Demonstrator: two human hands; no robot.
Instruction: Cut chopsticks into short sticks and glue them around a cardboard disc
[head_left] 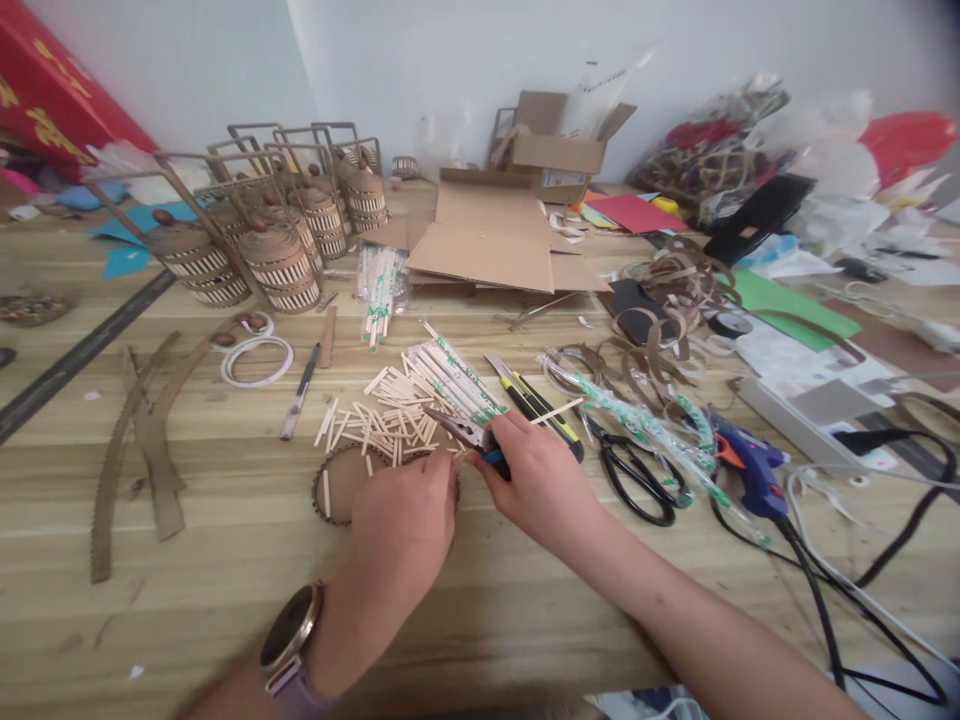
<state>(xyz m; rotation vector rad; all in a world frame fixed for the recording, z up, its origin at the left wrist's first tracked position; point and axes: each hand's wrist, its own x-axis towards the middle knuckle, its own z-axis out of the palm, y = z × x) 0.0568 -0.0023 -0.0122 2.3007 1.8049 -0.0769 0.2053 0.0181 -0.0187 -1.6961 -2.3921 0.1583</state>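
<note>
My right hand (pixel 536 480) is closed round the blue handles of a pair of pliers (pixel 463 432), whose jaws point left over a pile of short cut sticks (pixel 382 420). A thin stick (pixel 559 411) pokes out from the same hand. My left hand (pixel 409 515), with a watch (pixel 291 630) on its wrist, has its fingers curled down on a round cardboard disc (pixel 341 483) with a toothed edge. What its fingers pinch is hidden. Long wrapped chopsticks (pixel 457 375) lie just behind the pliers.
A yellow utility knife (pixel 536 403), black scissors (pixel 634 475) and a blue glue gun (pixel 750 465) with cables lie to the right. Several small cardboard lanterns (pixel 277 260) stand at the back left, flattened boxes (pixel 495 235) behind. Toothed cardboard strips (pixel 131 440) lie left.
</note>
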